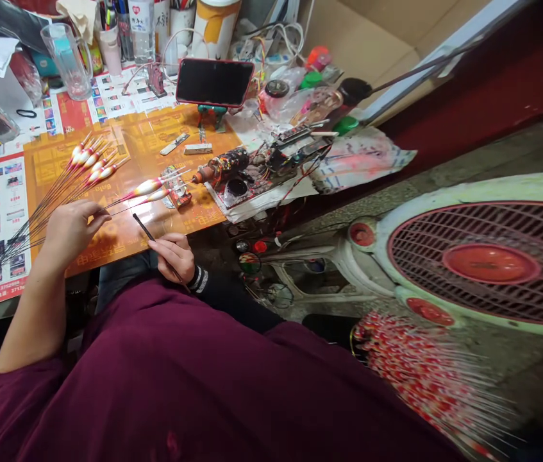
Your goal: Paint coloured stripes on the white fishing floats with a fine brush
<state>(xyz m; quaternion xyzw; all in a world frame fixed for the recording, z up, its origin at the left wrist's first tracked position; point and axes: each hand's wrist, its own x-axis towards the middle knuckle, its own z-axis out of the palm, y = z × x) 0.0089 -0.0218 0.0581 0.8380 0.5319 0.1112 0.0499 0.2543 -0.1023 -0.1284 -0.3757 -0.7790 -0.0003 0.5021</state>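
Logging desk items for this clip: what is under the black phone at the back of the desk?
A teal stand props the phone up, on an orange printed sheet. Whatever lies directly beneath the phone's body is hidden by it.

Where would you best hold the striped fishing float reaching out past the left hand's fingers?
Grip its thin dark stem, coming from the person's side, as the left hand does. The stem is long and bare, while the striped bulb is painted, so holding there likely keeps fingers off the paint.
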